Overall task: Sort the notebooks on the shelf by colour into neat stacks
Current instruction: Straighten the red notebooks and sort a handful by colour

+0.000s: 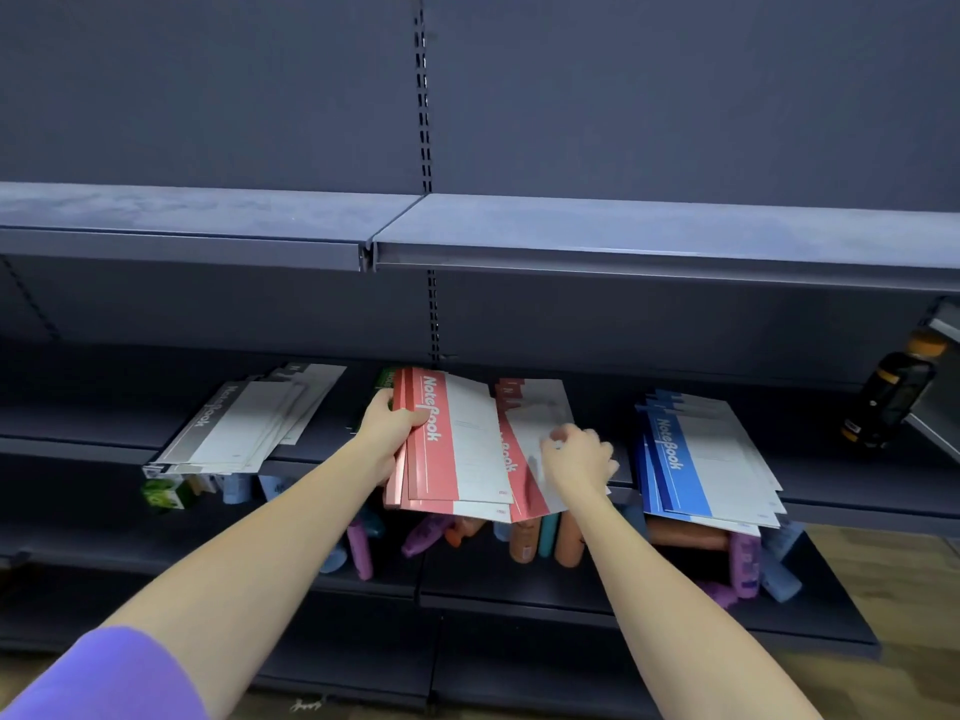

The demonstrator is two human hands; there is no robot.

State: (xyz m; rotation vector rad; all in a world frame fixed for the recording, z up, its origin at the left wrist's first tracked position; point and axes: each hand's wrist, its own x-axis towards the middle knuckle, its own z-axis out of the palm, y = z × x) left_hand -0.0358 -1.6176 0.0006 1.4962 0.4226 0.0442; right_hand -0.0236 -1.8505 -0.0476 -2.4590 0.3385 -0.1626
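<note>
Left hand (387, 428) grips the fanned bundle of red-and-white paper notebooks (452, 449) by its left edge, thumb on the top cover, likely to square them up into one pile. Right hand (576, 459) curls onto the loose red notebooks (527, 439) just beside, seemingly pinching a cover to gather it in. All this sits on the dark blue metal shelf (857, 491). The grey-and-white notebook stack (244, 423) lies to the left, the blue-and-white stack (701, 454) to the right; both overhang the edge, loosely fanned. A green notebook corner (384, 379) peeks behind the reds. The shelf below holds jumbled coloured bottles (519, 543).
</note>
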